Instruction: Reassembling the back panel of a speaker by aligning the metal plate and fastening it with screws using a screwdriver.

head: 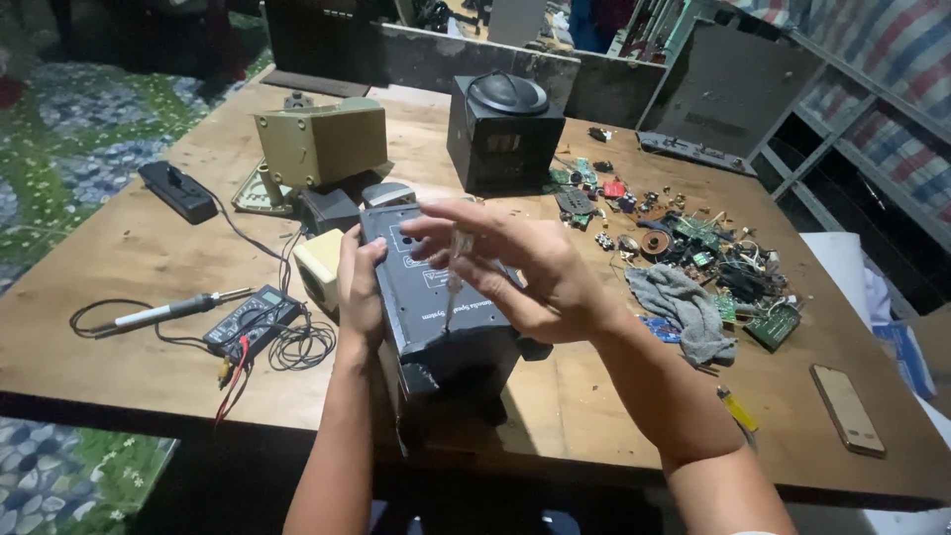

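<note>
A dark grey speaker box [428,297] lies on its side at the near edge of the wooden table [139,258], its back panel facing up. My left hand [361,287] grips the box's left side. Above the panel, my right hand [525,272] holds a screwdriver with a clear handle [458,260], fingers spread, the thin shaft pointing down onto the panel.
Left lie a soldering iron [163,313], a multimeter [253,319] with coiled leads and a black power strip [176,190]. Behind stand a tan casing [319,144] and a black speaker box [503,134]. Right: circuit-board scraps [693,248], a grey rag [686,307], a lighter [737,408], a phone [847,408].
</note>
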